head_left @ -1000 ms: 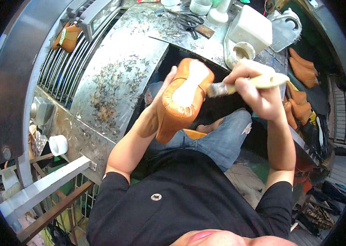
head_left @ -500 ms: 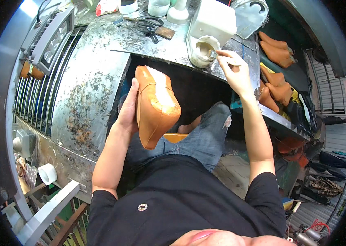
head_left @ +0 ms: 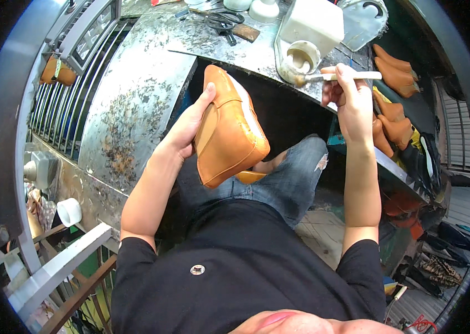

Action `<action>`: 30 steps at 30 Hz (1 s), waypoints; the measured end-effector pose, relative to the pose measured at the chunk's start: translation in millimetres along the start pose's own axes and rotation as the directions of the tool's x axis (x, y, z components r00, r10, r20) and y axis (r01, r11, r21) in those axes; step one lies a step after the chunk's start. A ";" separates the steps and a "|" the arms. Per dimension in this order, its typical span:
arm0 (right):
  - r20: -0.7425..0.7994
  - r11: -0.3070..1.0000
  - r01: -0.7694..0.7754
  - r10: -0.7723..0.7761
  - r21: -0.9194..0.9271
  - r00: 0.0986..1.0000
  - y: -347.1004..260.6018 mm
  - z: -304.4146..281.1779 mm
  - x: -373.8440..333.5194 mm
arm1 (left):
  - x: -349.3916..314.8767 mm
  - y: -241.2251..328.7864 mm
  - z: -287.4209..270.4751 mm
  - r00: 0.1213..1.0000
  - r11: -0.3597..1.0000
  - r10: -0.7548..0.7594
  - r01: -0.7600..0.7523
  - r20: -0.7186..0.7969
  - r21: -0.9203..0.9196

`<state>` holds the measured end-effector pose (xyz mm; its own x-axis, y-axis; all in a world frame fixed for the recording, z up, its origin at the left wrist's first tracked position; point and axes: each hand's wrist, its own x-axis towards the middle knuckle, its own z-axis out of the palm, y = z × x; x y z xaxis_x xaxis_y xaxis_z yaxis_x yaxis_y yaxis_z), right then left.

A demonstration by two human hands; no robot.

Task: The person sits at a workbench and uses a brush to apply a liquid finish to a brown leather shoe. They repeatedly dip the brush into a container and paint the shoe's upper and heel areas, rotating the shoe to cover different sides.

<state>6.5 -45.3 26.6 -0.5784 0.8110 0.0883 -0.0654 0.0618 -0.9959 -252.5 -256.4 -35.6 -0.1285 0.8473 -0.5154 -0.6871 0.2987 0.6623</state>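
My left hand [head_left: 190, 122] is closed round a tan leather shoe [head_left: 229, 139], held tilted above my lap. Its side faces up, and a pale strip runs along the right-hand edge of its underside. In my right hand [head_left: 352, 103] is a small brush [head_left: 367, 75], pinched between thumb and fingers with its pale handle pointing right. The brush's bristle end is just off the front of a white pot [head_left: 308, 49] that has pale stuff inside. This pot stands at the bench edge, beside a white box-shaped container [head_left: 315, 22].
On the stained metal bench [head_left: 135, 72] lie black scissors [head_left: 224, 22] and a brown block [head_left: 246, 33]. Several tan shoes [head_left: 395, 75] rest at the right. A lamp [head_left: 93, 36] and metal bars [head_left: 73, 106] stand at the left. A white ring-shaped roll [head_left: 69, 212] hangs lower left.
The brush has come out of the pot's mouth to its front rim, and its handle has swung up to the right. My left hand has turned the shoe, showing more of its side.
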 end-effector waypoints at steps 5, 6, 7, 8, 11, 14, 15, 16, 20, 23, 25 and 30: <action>0.248 0.989 -0.098 0.122 -0.107 0.961 -49.9 59.9 -27.5 | -8.4 6.9 4.8 0.999 0.997 0.028 -0.026 -0.019 0.073; 0.283 0.988 -0.099 0.128 -0.114 0.950 -55.1 66.3 -29.1 | -9.2 8.0 5.2 0.999 0.996 0.031 -0.030 -0.009 0.082; 0.319 0.988 -0.100 0.134 -0.122 0.938 -58.7 71.9 -31.3 | -10.0 9.0 5.4 0.999 0.995 0.035 -0.035 0.000 0.090; 0.293 0.982 -0.071 0.121 -0.177 0.948 -58.5 76.3 -34.8 | -11.0 10.1 5.4 0.999 0.994 0.040 -0.041 0.009 0.099; 0.338 0.981 -0.044 0.108 -0.191 0.935 -68.0 82.0 -37.1 | -12.9 11.7 7.9 0.996 0.989 0.078 -0.073 -0.039 0.130; 0.396 0.954 0.118 0.001 -0.276 0.918 -71.5 81.4 -43.4 | -11.2 6.8 -2.7 0.998 0.996 0.058 -0.061 0.038 0.066; 0.421 0.935 0.182 -0.039 -0.305 0.906 -74.1 81.4 -44.1 | -11.3 7.3 -3.0 0.997 0.997 0.054 -0.057 0.052 0.054; 0.430 0.923 0.254 -0.112 -0.289 0.896 -74.3 83.1 -45.3 | -11.8 7.5 -2.3 0.998 0.997 0.054 -0.056 0.046 0.050; 0.469 0.887 0.369 -0.210 -0.277 0.858 -84.4 84.4 -47.5 | -7.0 3.7 -2.2 0.994 0.997 0.056 -0.051 0.094 -0.058; 0.527 0.858 0.432 -0.240 -0.277 0.815 -92.3 86.2 -47.5 | -3.8 -5.4 -7.8 0.989 0.985 0.056 -0.033 0.135 -0.167; 0.571 0.797 0.552 -0.343 -0.243 0.746 -92.5 87.2 -43.8 | -3.5 -6.4 -6.3 0.987 0.975 0.040 -0.004 0.156 -0.222; 0.624 0.762 0.617 -0.388 -0.196 0.678 -96.9 91.8 -39.8 | -14.7 -8.6 10.7 0.975 0.934 -0.046 0.119 0.218 -0.338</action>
<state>-38.7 -137.0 121.2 -0.8743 0.1629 0.4572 -0.2472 0.6613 -0.7082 -237.0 -266.8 -27.9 0.0622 0.9082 -0.4138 -0.8985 0.2315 0.3730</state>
